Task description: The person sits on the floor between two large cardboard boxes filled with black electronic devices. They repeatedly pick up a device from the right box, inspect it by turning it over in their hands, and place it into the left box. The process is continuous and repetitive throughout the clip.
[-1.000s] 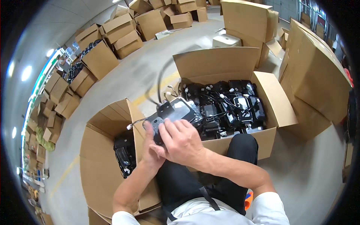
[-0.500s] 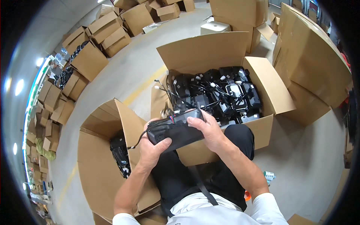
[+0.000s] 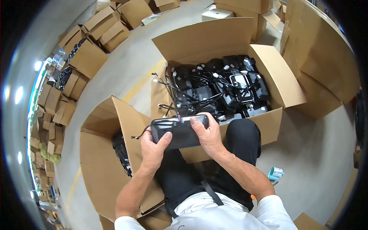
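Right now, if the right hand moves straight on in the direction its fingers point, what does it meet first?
Probably the tangled black parts and cables in the open box ahead; the right hand already grips the black device. Depth is uncertain.

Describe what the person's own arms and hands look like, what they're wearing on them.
Both hands are bare: no gloves, rings, watch or wristband show on the left hand or the right hand. The forearms are uncovered up to short white sleeves at the lower edge of the view. The fingers carry no tape or marks that can be made out.
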Demonstrator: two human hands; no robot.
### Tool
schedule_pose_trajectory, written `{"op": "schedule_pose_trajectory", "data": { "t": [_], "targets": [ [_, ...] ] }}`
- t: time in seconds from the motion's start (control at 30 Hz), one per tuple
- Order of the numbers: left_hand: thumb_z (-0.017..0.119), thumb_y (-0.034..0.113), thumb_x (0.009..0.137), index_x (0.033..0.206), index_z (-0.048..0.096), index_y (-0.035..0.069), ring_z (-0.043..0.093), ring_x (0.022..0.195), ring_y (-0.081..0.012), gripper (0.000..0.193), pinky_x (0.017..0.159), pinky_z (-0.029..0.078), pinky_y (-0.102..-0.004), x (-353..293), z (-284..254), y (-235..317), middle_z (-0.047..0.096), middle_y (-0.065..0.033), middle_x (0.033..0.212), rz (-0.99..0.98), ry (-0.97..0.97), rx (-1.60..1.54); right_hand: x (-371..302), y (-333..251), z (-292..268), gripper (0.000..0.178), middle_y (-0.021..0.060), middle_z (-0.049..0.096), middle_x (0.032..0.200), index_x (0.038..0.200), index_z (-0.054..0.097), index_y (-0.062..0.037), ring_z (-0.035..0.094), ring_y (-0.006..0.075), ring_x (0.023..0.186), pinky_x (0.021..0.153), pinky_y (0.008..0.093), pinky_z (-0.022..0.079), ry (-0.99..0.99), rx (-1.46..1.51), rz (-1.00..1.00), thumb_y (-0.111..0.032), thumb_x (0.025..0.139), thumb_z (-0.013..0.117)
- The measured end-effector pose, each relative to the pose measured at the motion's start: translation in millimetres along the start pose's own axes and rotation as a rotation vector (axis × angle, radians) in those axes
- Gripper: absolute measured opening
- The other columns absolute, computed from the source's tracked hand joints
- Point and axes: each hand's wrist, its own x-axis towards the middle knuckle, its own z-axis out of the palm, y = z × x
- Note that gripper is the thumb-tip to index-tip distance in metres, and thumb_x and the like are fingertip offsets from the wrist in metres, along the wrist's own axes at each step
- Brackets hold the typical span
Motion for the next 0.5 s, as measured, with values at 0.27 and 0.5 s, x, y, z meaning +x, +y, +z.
{"op": "schedule_pose_trajectory", "data": {
  "t": [0.27, 0.5],
  "targets": [
    [0.081, 0.017, 0.088, 0.122, 0.056, 0.0, 0.064, 0.103, -0.0151, 0.046, 0.094, 0.053, -0.0318, 1.8, 6.8, -4.5, 0.066, -0.0079, 0.112, -0.058, 0.004, -0.157, 1.0, -2.2, -8.3, 0.05, 0.0036, 0.064, 0.086, 0.107, 0.058, 0.0012, 0.057, 0.0094, 0.078, 0.069, 0.0279, 0.05, -0.028, -0.048, 0.025, -0.045, 0.094, 0.073],
    [0.068, 0.032, 0.098, 0.126, 0.058, 0.001, 0.071, 0.096, -0.0223, 0.042, 0.079, 0.062, -0.0377, 8.2, -8.0, 6.4, 0.069, -0.0115, 0.113, -0.452, 0.004, -0.434, -10.3, -43.4, -28.5, 0.102, 0.024, 0.04, 0.152, 0.146, 0.041, 0.0003, 0.038, 0.0394, 0.143, 0.118, 0.0492, 0.032, -0.336, -0.655, -0.779, -0.052, 0.072, 0.086]
  ]
}}
